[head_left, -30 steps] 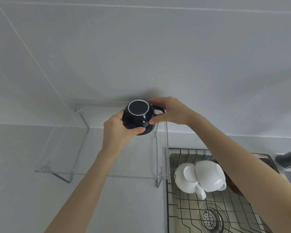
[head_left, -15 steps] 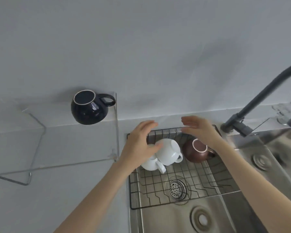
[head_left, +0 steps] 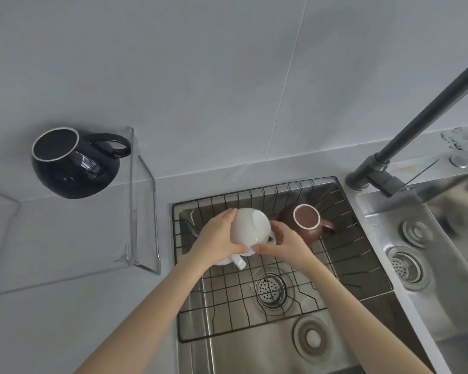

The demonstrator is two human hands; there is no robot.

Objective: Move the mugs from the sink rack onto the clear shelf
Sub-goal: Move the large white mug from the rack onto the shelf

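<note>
A white mug [head_left: 250, 225] sits upside down over the wire sink rack [head_left: 281, 265], and both hands grip it. My left hand [head_left: 216, 238] holds its left side. My right hand [head_left: 284, 242] holds its right side near the handle. A second white mug [head_left: 234, 261] lies under it, mostly hidden. To the right in the rack, a brown mug [head_left: 305, 222] stands upside down. A black mug [head_left: 70, 163] rests upside down on the clear shelf [head_left: 131, 201] at the left, handle pointing right.
A dark faucet [head_left: 405, 136] rises at the right between the two steel sink basins. The right basin [head_left: 427, 238] has its own drain. A drain strainer [head_left: 270, 288] shows under the rack. The grey tiled wall stands behind.
Both hands let go of the black mug on the shelf and came down to the rack. They have now closed on the upper white mug.
</note>
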